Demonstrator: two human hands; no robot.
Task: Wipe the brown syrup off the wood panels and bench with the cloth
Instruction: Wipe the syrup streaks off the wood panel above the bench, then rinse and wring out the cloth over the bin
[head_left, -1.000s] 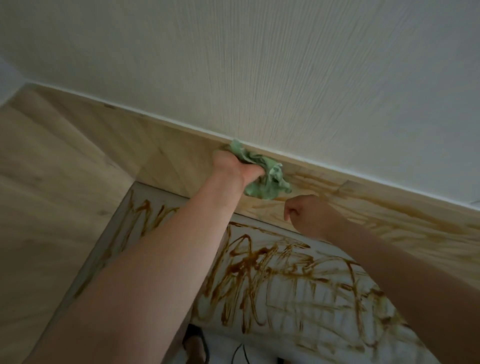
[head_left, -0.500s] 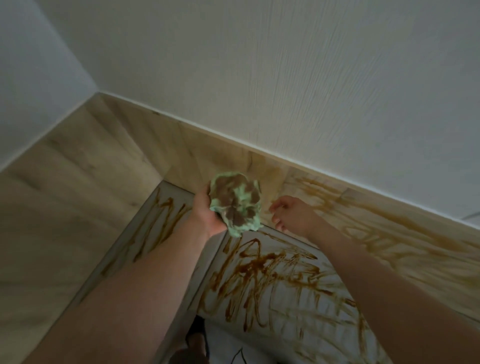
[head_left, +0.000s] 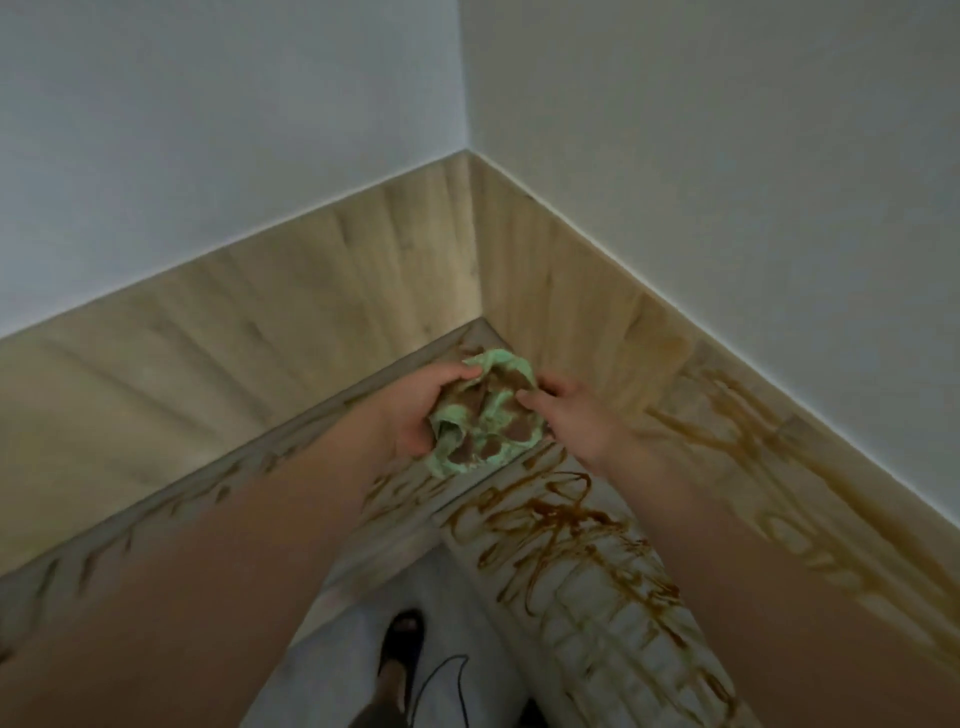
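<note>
Bare left forearm (head_left: 234, 545), bare right forearm (head_left: 727, 545), foot (head_left: 396, 680) in dark strapped sandal (head_left: 402, 626)

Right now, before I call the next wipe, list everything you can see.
cloth: one, green with brown stains, bunched above the bench corner
syrup: brown scribbles, on the bench and the right-side panel
bench: one, pale, L-shaped along both walls
wood panels: two, light wood, meeting in the corner
walls: two, white, above the panels
floor: light grey, below the bench
sandalled foot: one, dark sandal, on the floor
left hand: grips the cloth
right hand: holds the cloth's right edge
</note>
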